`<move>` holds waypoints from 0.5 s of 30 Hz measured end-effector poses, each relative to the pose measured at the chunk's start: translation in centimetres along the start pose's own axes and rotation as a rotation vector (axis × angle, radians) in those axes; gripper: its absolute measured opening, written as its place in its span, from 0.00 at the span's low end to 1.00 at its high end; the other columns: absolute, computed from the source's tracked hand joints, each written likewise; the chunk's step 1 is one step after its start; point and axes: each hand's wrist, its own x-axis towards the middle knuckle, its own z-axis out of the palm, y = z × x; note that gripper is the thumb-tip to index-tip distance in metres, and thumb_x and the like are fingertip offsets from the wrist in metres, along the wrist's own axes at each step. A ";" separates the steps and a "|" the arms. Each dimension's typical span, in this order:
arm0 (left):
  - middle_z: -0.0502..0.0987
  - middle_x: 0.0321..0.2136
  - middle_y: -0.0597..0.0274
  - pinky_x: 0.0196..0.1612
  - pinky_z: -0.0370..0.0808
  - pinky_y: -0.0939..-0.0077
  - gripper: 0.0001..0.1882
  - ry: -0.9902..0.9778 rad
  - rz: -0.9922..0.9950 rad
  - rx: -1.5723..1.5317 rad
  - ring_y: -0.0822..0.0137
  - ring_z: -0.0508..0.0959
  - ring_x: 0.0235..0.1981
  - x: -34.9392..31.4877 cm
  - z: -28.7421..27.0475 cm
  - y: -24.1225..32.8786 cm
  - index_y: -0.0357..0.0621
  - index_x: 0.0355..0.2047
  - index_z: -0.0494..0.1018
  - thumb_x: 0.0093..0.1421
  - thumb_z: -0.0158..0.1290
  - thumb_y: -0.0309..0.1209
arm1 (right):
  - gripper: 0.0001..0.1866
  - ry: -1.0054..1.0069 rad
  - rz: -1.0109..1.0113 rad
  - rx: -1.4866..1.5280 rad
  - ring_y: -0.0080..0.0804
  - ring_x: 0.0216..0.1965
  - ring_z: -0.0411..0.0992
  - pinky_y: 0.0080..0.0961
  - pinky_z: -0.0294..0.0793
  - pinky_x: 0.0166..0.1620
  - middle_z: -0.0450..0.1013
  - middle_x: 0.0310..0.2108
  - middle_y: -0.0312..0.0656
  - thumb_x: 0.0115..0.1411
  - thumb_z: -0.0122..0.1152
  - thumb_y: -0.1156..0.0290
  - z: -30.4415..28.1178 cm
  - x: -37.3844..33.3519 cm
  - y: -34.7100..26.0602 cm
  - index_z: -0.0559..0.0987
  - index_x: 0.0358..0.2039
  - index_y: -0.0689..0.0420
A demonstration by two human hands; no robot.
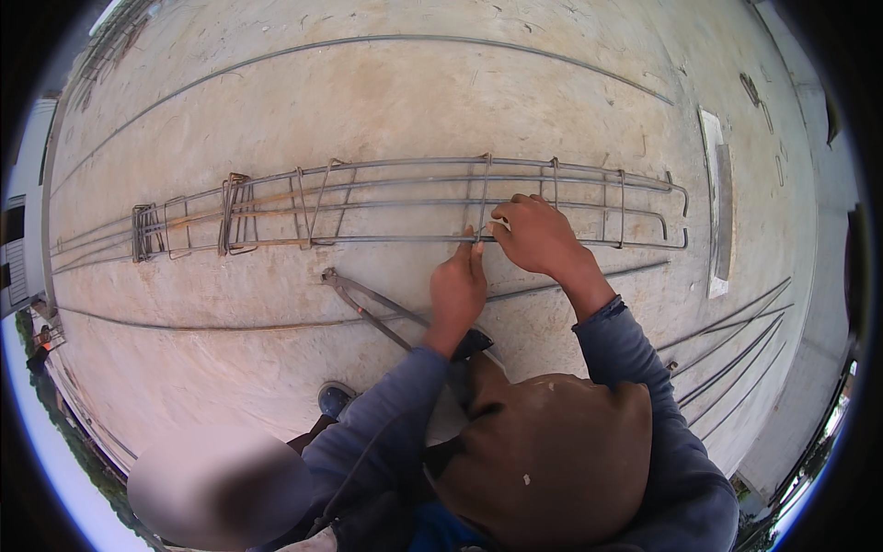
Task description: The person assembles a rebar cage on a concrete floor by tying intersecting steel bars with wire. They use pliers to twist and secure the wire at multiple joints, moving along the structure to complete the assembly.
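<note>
A long rebar cage (395,178) lies across the concrete floor, its lengthwise bars crossed by bent wire stirrups (556,184). My left hand (458,287) is at the near bar, its thumb and fingers pinched at the lower corner of one stirrup (485,189). Just right of it, my right hand (533,235) reaches over the near bars with curled fingers, thumb and forefinger close to that same corner. Whatever the right fingers hold is too small to make out. A long-handled cutter (368,317) lies left of my left forearm, its jaws toward the cage.
Bunched stirrups (237,213) sit on the cage's left part. One loose bar (230,328) runs near me, another (405,38) beyond the cage. More rods (736,359) lie at right, near a pale flat strip (714,202). Another person (221,488) is close at lower left.
</note>
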 end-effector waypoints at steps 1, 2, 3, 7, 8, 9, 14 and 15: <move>0.77 0.18 0.42 0.26 0.74 0.50 0.22 0.006 0.026 0.009 0.42 0.80 0.20 0.0 -0.1 -0.2 0.36 0.64 0.78 0.78 0.52 0.37 | 0.12 -0.158 0.022 -0.040 0.57 0.43 0.81 0.50 0.80 0.50 0.84 0.39 0.55 0.67 0.64 0.67 0.1 1.0 0.1 0.87 0.41 0.62; 0.77 0.19 0.41 0.26 0.75 0.50 0.21 -0.012 0.000 0.001 0.42 0.81 0.20 0.1 -0.4 -0.1 0.36 0.64 0.78 0.78 0.52 0.37 | 0.11 -0.159 0.050 0.035 0.58 0.44 0.81 0.50 0.80 0.50 0.83 0.40 0.56 0.67 0.64 0.67 0.2 1.1 -0.2 0.87 0.39 0.62; 0.77 0.19 0.41 0.27 0.75 0.50 0.21 -0.031 -0.026 -0.007 0.42 0.81 0.20 0.1 -0.6 0.0 0.36 0.63 0.78 0.78 0.52 0.37 | 0.11 -0.161 0.079 0.109 0.58 0.44 0.81 0.51 0.80 0.50 0.83 0.40 0.57 0.67 0.63 0.67 0.2 1.1 -0.3 0.87 0.37 0.62; 0.79 0.21 0.38 0.28 0.76 0.47 0.21 -0.025 -0.035 -0.031 0.39 0.82 0.23 0.0 -1.2 0.0 0.35 0.62 0.78 0.78 0.51 0.36 | 0.10 0.011 0.078 0.217 0.58 0.42 0.81 0.51 0.79 0.48 0.83 0.39 0.55 0.67 0.64 0.68 1.9 -0.3 -0.9 0.86 0.35 0.62; 0.79 0.22 0.37 0.29 0.76 0.46 0.21 -0.034 -0.012 -0.037 0.38 0.82 0.24 0.1 -0.9 0.0 0.34 0.61 0.79 0.77 0.51 0.35 | 0.10 0.098 0.038 0.146 0.58 0.41 0.81 0.50 0.80 0.47 0.82 0.39 0.54 0.67 0.64 0.68 2.4 -1.3 -1.0 0.86 0.35 0.62; 0.80 0.23 0.36 0.29 0.76 0.45 0.20 -0.038 0.006 -0.033 0.37 0.82 0.24 0.2 -0.9 -0.3 0.33 0.60 0.79 0.77 0.52 0.35 | 0.09 0.181 -0.011 0.085 0.57 0.39 0.81 0.49 0.80 0.46 0.82 0.38 0.53 0.67 0.64 0.68 3.1 -2.1 -1.6 0.85 0.36 0.62; 0.81 0.27 0.33 0.35 0.78 0.42 0.18 -0.152 0.018 -0.047 0.33 0.83 0.29 0.7 -2.0 -1.1 0.29 0.50 0.80 0.76 0.50 0.34 | 0.07 0.289 0.178 0.349 0.52 0.36 0.80 0.43 0.80 0.42 0.80 0.38 0.48 0.68 0.66 0.69 5.9 -4.4 -3.5 0.84 0.38 0.60; 0.81 0.28 0.32 0.36 0.79 0.42 0.18 -0.224 -0.005 -0.053 0.33 0.83 0.30 1.0 -2.6 -0.9 0.29 0.48 0.80 0.77 0.50 0.35 | 0.07 0.318 0.166 0.361 0.51 0.36 0.80 0.43 0.80 0.41 0.80 0.38 0.48 0.68 0.66 0.70 6.6 -4.6 -3.0 0.84 0.38 0.61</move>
